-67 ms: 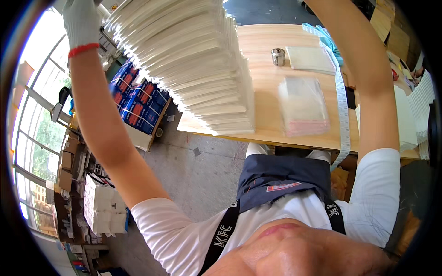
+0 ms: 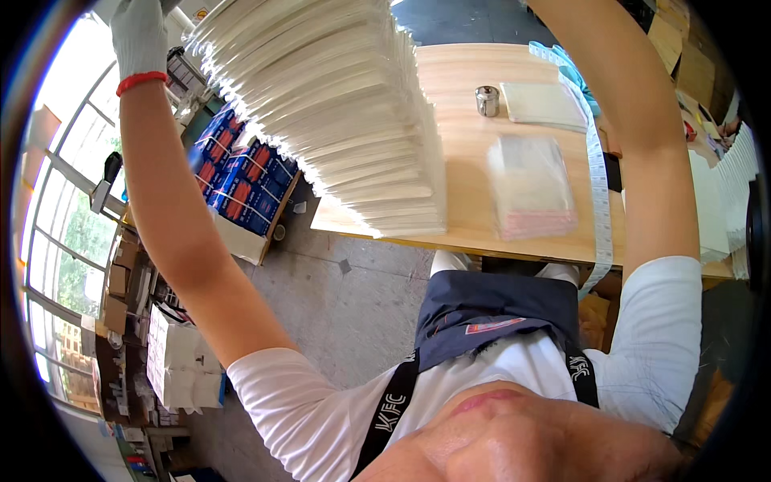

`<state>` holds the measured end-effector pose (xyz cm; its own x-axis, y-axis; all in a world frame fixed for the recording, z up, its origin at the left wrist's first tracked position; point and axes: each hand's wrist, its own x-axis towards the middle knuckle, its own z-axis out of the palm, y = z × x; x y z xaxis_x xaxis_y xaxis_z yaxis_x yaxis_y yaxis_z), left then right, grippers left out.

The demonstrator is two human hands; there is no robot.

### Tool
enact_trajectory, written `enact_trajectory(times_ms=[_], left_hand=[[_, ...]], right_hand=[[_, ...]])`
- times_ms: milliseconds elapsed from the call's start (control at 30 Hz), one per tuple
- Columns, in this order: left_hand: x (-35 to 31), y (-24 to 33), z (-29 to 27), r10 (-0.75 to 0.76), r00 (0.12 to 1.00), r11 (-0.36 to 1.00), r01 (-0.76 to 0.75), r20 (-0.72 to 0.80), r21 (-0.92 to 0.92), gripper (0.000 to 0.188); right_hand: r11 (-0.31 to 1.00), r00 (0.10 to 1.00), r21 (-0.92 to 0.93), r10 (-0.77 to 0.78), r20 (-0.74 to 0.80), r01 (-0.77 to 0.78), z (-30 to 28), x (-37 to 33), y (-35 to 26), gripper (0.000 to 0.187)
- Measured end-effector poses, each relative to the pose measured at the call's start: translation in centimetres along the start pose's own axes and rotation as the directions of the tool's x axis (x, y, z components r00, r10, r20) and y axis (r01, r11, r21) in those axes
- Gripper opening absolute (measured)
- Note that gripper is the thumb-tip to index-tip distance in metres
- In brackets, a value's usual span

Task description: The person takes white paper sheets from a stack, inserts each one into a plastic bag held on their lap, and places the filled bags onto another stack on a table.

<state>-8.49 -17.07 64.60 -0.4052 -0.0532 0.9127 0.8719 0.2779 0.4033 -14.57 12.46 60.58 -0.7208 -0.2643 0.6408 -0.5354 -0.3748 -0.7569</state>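
My left hand wears a white knit glove with a red cuff and is raised at the upper left. Its fingers run out at the top edge, so their pose does not show. Beside it rises a tall leaning stack of thin white sheets or sleeves, which stands on the left part of the wooden table; its top is cut off by the picture's edge. My right arm reaches up on the other side, its hand beyond the upper edge. Between stack and right arm lies a pile of clear plastic bags with a pink lower edge.
A small metal container and a flat white pad lie farther back on the table. A pale blue printed strip hangs over the front edge. Blue strapped cartons stand left. More white stacks are at the right.
Hardly anything differs. My left hand has shifted very slightly to the left, and the view has moved a touch.
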Motion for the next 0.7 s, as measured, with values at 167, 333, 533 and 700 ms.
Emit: enact_trajectory(times_ms=[167,333,533,700], left_hand=[[1.2,-8.0,-8.2,-0.401,0.906,0.545,0.119,0.133,0.83,0.052],[-5.3,-7.9,-5.8,-0.525,0.841,0.838,0.538,-0.133,0.094,0.049],[-29.1,-18.8,-8.3,-0.42,0.856,0.859,0.482,-0.303,0.171,0.051],[-58.3,-26.7,-12.3,-0.889,0.289,0.227,0.952,-0.354,0.207,0.037]], right_hand=[[0.895,0.979,-0.411,0.201,0.025,-0.173,2.9,0.3,3.8,0.026],[0.9,0.994,-0.434,-0.001,-0.113,-0.049,2.0,-3.1,1.2,0.036],[0.953,0.993,-0.282,-0.094,0.076,0.111,-4.3,-21.1,4.9,0.031],[0.721,0.816,-0.664,-0.255,-0.519,-0.197,-10.9,-39.6,3.7,0.021]])
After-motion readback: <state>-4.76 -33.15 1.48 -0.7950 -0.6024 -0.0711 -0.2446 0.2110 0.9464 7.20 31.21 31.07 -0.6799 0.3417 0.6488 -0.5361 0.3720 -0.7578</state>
